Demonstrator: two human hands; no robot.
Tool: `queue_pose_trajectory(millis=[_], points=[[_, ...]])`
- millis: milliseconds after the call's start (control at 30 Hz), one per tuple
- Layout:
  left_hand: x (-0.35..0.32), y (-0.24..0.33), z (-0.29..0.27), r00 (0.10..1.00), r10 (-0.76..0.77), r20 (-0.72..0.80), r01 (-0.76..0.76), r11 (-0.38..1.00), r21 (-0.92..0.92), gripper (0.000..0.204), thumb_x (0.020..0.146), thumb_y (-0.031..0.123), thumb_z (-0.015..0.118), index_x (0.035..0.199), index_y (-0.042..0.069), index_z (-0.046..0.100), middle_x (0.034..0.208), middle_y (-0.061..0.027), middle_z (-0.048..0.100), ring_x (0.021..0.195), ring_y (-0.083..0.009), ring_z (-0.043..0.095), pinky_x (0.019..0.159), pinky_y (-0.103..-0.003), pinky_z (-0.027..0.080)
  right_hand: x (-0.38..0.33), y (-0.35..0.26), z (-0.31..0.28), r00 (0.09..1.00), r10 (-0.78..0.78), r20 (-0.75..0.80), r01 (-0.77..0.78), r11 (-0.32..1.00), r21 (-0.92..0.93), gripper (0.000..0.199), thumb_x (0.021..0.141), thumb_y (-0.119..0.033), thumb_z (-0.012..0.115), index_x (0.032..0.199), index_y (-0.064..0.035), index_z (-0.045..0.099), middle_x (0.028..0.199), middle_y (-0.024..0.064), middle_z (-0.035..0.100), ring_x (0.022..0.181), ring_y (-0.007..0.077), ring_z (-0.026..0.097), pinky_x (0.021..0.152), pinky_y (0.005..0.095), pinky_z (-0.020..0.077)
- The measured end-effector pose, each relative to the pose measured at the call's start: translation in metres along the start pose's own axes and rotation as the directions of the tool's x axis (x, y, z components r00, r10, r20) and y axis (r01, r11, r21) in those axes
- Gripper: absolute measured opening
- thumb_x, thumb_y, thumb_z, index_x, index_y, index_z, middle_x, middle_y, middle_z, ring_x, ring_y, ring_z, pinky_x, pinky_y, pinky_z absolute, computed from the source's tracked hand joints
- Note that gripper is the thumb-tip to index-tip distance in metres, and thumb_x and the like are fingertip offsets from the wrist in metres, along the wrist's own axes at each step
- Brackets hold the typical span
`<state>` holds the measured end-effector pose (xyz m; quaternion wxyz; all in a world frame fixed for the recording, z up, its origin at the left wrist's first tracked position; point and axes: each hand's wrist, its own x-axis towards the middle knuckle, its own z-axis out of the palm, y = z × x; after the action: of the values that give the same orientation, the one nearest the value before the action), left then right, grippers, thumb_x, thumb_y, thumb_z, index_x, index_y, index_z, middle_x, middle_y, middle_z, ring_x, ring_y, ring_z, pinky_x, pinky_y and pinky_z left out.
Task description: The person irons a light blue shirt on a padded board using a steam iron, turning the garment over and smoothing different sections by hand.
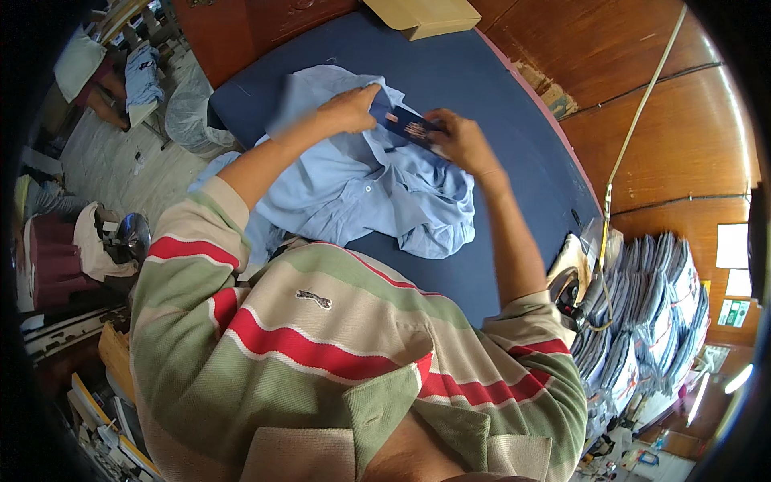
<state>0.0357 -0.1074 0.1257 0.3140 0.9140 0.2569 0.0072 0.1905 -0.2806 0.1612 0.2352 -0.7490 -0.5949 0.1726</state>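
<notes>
A light blue buttoned shirt [341, 189] lies rumpled on a table with a dark blue cover [474, 76]. My right hand [464, 143] is closed on one end of a flat dark blue card [411, 128] with light printing, held over the upper part of the shirt. At the card's other end my left hand [353, 111] pinches the shirt's cloth near its top edge. Its fingertips are partly hidden, and whether they also touch the card I cannot tell. One shirt sleeve hangs toward the table's left edge.
A cardboard box [430, 18] sits at the table's far edge. To the right are stacks of plastic-wrapped folded garments [642, 297], an iron-like appliance [572, 309] and its cable [642, 112] hanging down. A person [96, 88] sits at the far left near a wrapped bundle [193, 116].
</notes>
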Motion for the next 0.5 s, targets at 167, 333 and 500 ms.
queue_pose_trajectory(millis=[167, 333, 500], points=[[-0.001, 0.026, -0.035, 0.999, 0.045, 0.021, -0.044, 0.998, -0.044, 0.074, 0.068, 0.013, 0.058, 0.134, 0.0, 0.028, 0.121, -0.0234, 0.049, 0.102, -0.0296, 0.055, 0.083, -0.031, 0.045, 0.001, 0.026, 0.075, 0.974, 0.131, -0.183, -0.167, 0.967, -0.192, 0.025, 0.078, -0.014, 0.059, 0.101, -0.0079, 0.055, 0.093, 0.0148, 0.062, 0.087, 0.0324, 0.059, 0.073, 0.0362, 0.0474], [-0.005, 0.018, -0.066, 1.0, -0.003, -0.001, 0.003, 1.0, -0.025, 0.077, 0.067, 0.016, 0.057, 0.136, 0.001, 0.027, 0.123, -0.0234, 0.048, 0.102, -0.0282, 0.055, 0.083, -0.031, 0.045, -0.024, 0.042, 0.05, 0.989, -0.138, -0.062, 0.077, 0.812, -0.578, 0.03, 0.077, -0.02, 0.06, 0.107, -0.0178, 0.061, 0.123, 0.0092, 0.048, 0.109, 0.0267, 0.048, 0.086, 0.0394, 0.0402], [-0.005, 0.017, -0.079, 0.995, 0.065, -0.078, -0.065, 0.998, 0.003, 0.077, 0.067, 0.014, 0.056, 0.137, 0.003, 0.027, 0.117, -0.0236, 0.052, 0.096, -0.0274, 0.057, 0.081, -0.031, 0.045, -0.059, 0.068, 0.059, 0.988, 0.114, 0.102, -0.039, 0.834, -0.551, 0.026, 0.078, -0.014, 0.054, 0.1, -0.0205, 0.066, 0.129, 0.0094, 0.044, 0.115, 0.0263, 0.045, 0.091, 0.0434, 0.0362]])
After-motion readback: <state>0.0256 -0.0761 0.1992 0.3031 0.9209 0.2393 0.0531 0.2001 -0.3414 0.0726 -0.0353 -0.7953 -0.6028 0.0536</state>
